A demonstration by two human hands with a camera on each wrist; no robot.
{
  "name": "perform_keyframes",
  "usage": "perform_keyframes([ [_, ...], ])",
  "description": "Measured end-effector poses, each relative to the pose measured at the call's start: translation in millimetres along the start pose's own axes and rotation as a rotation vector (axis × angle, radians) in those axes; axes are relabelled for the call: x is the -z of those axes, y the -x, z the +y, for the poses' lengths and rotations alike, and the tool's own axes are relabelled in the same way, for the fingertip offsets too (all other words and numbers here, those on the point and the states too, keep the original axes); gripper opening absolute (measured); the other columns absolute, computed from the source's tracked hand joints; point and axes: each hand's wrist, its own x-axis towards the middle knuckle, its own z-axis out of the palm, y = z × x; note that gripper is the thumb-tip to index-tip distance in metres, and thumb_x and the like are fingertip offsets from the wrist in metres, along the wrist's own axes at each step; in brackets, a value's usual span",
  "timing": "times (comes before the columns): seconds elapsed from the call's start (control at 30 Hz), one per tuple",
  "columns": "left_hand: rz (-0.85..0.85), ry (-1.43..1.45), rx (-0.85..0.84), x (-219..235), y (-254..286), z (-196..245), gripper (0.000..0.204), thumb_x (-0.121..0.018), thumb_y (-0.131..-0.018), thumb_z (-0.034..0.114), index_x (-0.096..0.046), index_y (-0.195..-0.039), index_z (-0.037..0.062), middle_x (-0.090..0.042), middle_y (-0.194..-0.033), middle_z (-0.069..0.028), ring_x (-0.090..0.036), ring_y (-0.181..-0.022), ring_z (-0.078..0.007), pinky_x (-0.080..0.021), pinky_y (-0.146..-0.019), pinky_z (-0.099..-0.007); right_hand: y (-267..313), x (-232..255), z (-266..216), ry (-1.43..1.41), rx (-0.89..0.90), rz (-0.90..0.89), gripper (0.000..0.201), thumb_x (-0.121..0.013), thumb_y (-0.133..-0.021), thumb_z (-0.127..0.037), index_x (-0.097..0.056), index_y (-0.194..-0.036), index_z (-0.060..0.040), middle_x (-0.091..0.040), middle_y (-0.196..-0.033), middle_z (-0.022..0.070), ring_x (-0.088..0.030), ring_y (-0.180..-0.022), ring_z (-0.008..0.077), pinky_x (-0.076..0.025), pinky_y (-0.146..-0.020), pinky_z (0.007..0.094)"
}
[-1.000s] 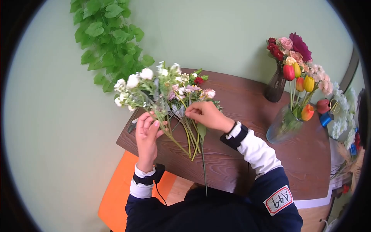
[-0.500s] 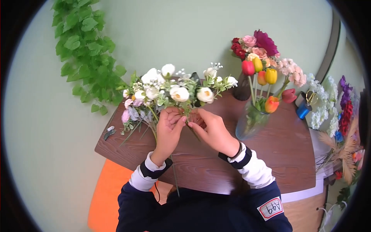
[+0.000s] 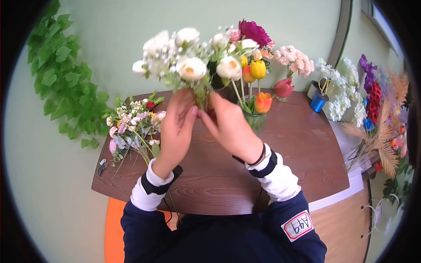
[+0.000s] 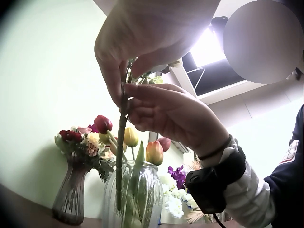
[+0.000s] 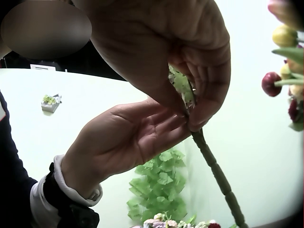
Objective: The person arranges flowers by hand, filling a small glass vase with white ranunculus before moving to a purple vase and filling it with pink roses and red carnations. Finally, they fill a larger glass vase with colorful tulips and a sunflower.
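A bunch of white artificial flowers [image 3: 191, 69] is held upright over the table, in front of the vases. My left hand [image 3: 177, 127] pinches its stem just below the leaves. Right beside it, the thumb and fingers of my right hand [image 3: 232, 127] pinch the same stem, the two thumbs nearly meeting. In the left wrist view the thick green stem [image 4: 121, 156] hangs straight down below both hands. The right wrist view shows this jointed stem [image 5: 218, 173] running down from the right fingertips, with the left fingers [image 5: 164, 135] close against it.
A mixed pile of flowers [image 3: 131, 120] lies on the table [image 3: 210, 193] at left. Tulips stand in a glass vase [image 4: 154, 190], near a dark vase [image 4: 71, 194] of roses. A blue spool [image 3: 319, 101] sits at the back right; more flowers [image 3: 375, 101] stand beyond the edge.
The left hand has taken the white bunch from over the flower pile, and both hands have come together on its stem. They have raised it and moved it rightward, away from the pile.
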Motion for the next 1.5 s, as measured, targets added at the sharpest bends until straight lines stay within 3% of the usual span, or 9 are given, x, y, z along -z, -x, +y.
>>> perform_keyframes([
  [0.1, -0.068, 0.11, 0.007, -12.6, -23.4, 10.7, 0.044, -0.044, -0.092, -0.001, -0.031, -0.134, -0.0014, -0.048, -0.125, -0.0194, -0.055, -0.107, -0.0205, -0.046, -0.089, -0.0302, -13.8, 21.0, 1.8, 0.021, 0.001, 0.087, 0.017, -0.058, -0.08, -0.003, -0.046, -0.088, 0.0042, -0.058, -0.07, 0.0219, -0.059, -0.069, 0.0403, -0.047, -0.06, 0.0438],
  [0.13, -0.093, 0.176, -0.006, -17.2, -29.5, 11.0, 0.043, -0.043, -0.092, 0.0, -0.031, -0.134, -0.0005, -0.048, -0.126, -0.0194, -0.055, -0.107, -0.0207, -0.046, -0.09, -0.0306, -17.9, 28.4, 1.8, -0.006, 0.002, 0.144, 0.018, -0.063, -0.081, -0.005, -0.051, -0.089, 0.0052, -0.063, -0.068, 0.0142, -0.064, -0.058, 0.02, -0.048, -0.052, 0.0283],
  [0.27, -0.187, 0.262, 0.071, -25.5, -43.2, -16.7, 0.039, -0.044, -0.091, 0.0, -0.037, -0.13, 0.0008, -0.049, -0.123, -0.0165, -0.056, -0.105, -0.0216, -0.047, -0.089, -0.0326, -26.3, 60.2, 6.5, 0.016, -0.091, 0.236, 0.013, -0.062, -0.083, -0.005, -0.054, -0.087, 0.0045, -0.061, -0.069, 0.0045, -0.058, -0.056, 0.0076, -0.044, -0.049, 0.0207],
  [0.53, -0.51, 0.027, 0.344, -44.6, -41.8, -66.6, 0.074, -0.066, -0.08, 0.006, -0.022, -0.138, -0.0008, -0.036, -0.137, -0.0163, -0.04, -0.123, -0.0281, -0.033, -0.103, -0.0399, -32.7, 87.3, 29.5, -0.196, -0.166, 0.351, 0.014, -0.062, -0.084, -0.005, -0.055, -0.091, 0.0045, -0.061, -0.069, 0.0049, -0.06, -0.057, 0.0083, -0.046, -0.049, 0.0204],
  [0.8, -0.711, 0.343, 0.359, -63.7, -63.6, -101.4, 0.077, -0.076, -0.072, 0.016, -0.034, -0.134, -0.0002, -0.048, -0.127, -0.0096, -0.043, -0.12, -0.0183, -0.03, -0.103, -0.0309, -26.9, 103.5, 32.5, -0.148, -0.149, 0.34, 0.014, -0.061, -0.085, -0.004, -0.054, -0.093, 0.0036, -0.059, -0.075, 0.0037, -0.058, -0.059, 0.007, -0.044, -0.05, 0.019],
  [1.0, -0.657, 0.306, 0.414, -71.9, -60.7, -100.4, 0.076, -0.08, -0.067, 0.019, -0.041, -0.13, 0.0002, -0.049, -0.124, -0.0107, -0.046, -0.115, -0.0198, -0.036, -0.098, -0.0314, -20.4, 112.8, 31.4, -0.141, -0.209, 0.358, 0.017, -0.062, -0.086, -0.012, -0.053, -0.096, -0.0014, -0.059, -0.075, 0.0004, -0.056, -0.06, 0.0035, -0.038, -0.044, 0.0158],
  [1.2, -0.28, -0.155, 0.047, -91.8, -36.3, -109.5, 0.068, -0.083, -0.064, 0.021, -0.042, -0.114, -0.0014, -0.053, -0.105, -0.0106, -0.055, -0.096, -0.0164, -0.046, -0.083, -0.0293, -17.6, 115.7, 35.0, -0.204, -0.155, 0.401, 0.016, -0.062, -0.086, -0.01, -0.053, -0.095, -0.0001, -0.059, -0.075, 0.0025, -0.058, -0.061, 0.007, -0.043, -0.05, 0.0185],
  [1.33, -0.115, -0.09, 0.122, -103.5, -30.3, -87.1, 0.069, -0.083, -0.058, 0.031, -0.047, -0.107, -0.0035, -0.051, -0.1, -0.0164, -0.051, -0.098, -0.0286, -0.042, -0.084, -0.0383, -14.5, 125.0, 34.3, -0.266, -0.03, 0.437, 0.015, -0.061, -0.086, -0.005, -0.052, -0.093, 0.0039, -0.06, -0.077, 0.0062, -0.058, -0.062, 0.0106, -0.045, -0.055, 0.0212],
  [1.5, 0.103, -0.306, -0.062, -111.2, -35.6, -110.0, 0.065, -0.082, -0.06, 0.027, -0.048, -0.106, -0.0029, -0.053, -0.097, -0.0147, -0.052, -0.092, -0.0273, -0.042, -0.08, -0.0388, -2.0, 133.2, 37.7, -0.242, -0.053, 0.466, 0.016, -0.061, -0.086, -0.005, -0.052, -0.095, 0.0036, -0.06, -0.081, 0.0075, -0.058, -0.062, 0.0108, -0.046, -0.056, 0.0225],
])
